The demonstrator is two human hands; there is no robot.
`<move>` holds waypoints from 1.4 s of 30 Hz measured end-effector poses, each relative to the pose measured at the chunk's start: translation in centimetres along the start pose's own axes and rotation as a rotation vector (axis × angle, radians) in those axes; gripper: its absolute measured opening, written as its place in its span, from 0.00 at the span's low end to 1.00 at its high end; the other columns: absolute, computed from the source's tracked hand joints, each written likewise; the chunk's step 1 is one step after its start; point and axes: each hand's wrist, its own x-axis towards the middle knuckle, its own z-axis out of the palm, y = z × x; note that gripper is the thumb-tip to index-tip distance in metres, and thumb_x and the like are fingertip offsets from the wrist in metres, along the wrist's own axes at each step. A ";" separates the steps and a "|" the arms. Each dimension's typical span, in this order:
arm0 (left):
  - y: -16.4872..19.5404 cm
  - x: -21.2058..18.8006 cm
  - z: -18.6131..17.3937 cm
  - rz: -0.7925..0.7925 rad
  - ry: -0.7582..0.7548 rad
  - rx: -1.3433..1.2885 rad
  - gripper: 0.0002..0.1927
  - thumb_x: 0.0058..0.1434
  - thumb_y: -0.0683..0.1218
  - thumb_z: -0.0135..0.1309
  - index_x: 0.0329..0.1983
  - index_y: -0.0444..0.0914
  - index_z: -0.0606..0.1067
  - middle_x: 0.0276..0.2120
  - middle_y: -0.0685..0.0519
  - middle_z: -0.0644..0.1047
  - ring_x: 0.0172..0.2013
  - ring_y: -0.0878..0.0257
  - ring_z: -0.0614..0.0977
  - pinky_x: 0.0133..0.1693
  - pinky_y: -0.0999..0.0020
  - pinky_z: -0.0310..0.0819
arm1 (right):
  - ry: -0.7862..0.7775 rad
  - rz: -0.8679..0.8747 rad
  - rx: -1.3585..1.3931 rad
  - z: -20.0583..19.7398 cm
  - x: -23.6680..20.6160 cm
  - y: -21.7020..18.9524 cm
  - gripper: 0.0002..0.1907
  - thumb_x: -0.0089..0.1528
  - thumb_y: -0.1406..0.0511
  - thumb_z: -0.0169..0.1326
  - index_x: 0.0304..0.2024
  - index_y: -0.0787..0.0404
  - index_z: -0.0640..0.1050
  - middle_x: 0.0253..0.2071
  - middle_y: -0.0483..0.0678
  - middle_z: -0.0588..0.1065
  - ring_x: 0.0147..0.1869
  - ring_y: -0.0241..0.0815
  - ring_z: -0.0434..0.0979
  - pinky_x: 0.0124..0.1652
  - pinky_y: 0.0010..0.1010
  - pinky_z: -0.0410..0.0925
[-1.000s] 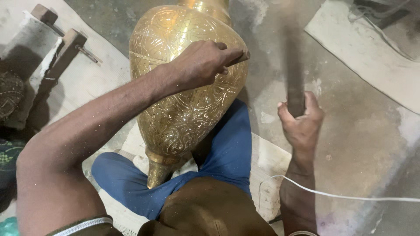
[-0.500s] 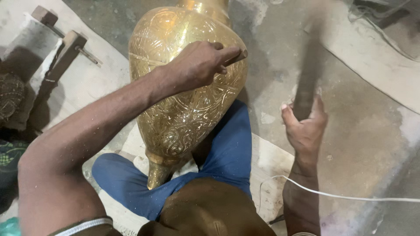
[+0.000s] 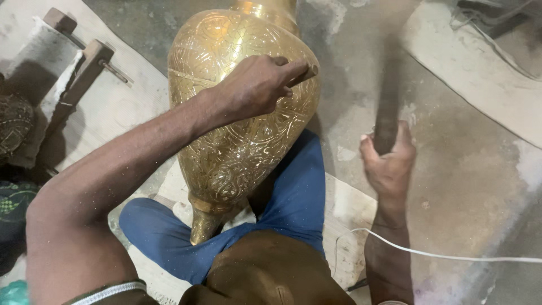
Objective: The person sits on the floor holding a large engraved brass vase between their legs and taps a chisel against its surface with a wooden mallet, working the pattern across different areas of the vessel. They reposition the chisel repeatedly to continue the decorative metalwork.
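Left hand [image 3: 257, 85] presses a small tool [image 3: 305, 73] against the engraved brass vase [image 3: 237, 152] lying across the lap; right hand [image 3: 389, 166] grips a blurred dark mallet [image 3: 388, 107].

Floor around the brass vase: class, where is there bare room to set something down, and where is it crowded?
Bare concrete floor lies right of the right hand, above the white cord. Crowded: the lap under the brass vase, gripped by the left hand, and the wooden blocks at left.
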 end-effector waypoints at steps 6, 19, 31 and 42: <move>-0.1 -0.1 0.2 -0.013 0.006 0.012 0.13 0.69 0.40 0.53 0.56 0.39 0.70 0.32 0.42 0.81 0.27 0.57 0.84 0.19 0.62 0.77 | 0.069 -0.113 -0.212 0.3 -0.3 2.5 0.16 0.61 0.69 0.64 0.49 0.63 0.74 0.35 0.50 0.79 0.36 0.45 0.82 0.37 0.36 0.74; -0.9 -0.4 0.4 0.059 0.101 -0.033 0.10 0.70 0.39 0.53 0.54 0.36 0.71 0.37 0.40 0.81 0.29 0.56 0.85 0.22 0.63 0.82 | -0.116 -0.192 -0.583 -0.4 0.5 1.7 0.23 0.54 0.67 0.68 0.49 0.60 0.72 0.32 0.56 0.79 0.32 0.55 0.81 0.34 0.43 0.72; -0.6 -0.9 0.2 0.027 0.097 -0.011 0.12 0.70 0.42 0.55 0.54 0.38 0.69 0.32 0.44 0.81 0.27 0.55 0.84 0.21 0.60 0.79 | 0.019 -0.050 0.022 1.5 0.3 1.0 0.17 0.64 0.70 0.61 0.52 0.62 0.70 0.33 0.51 0.79 0.35 0.45 0.83 0.38 0.38 0.75; -1.0 -0.8 1.3 0.000 0.070 -0.035 0.10 0.71 0.41 0.53 0.53 0.38 0.69 0.36 0.41 0.82 0.28 0.53 0.85 0.22 0.60 0.80 | 0.034 -0.282 -0.437 0.1 1.2 1.3 0.21 0.62 0.66 0.63 0.55 0.57 0.71 0.41 0.55 0.80 0.42 0.57 0.84 0.41 0.46 0.74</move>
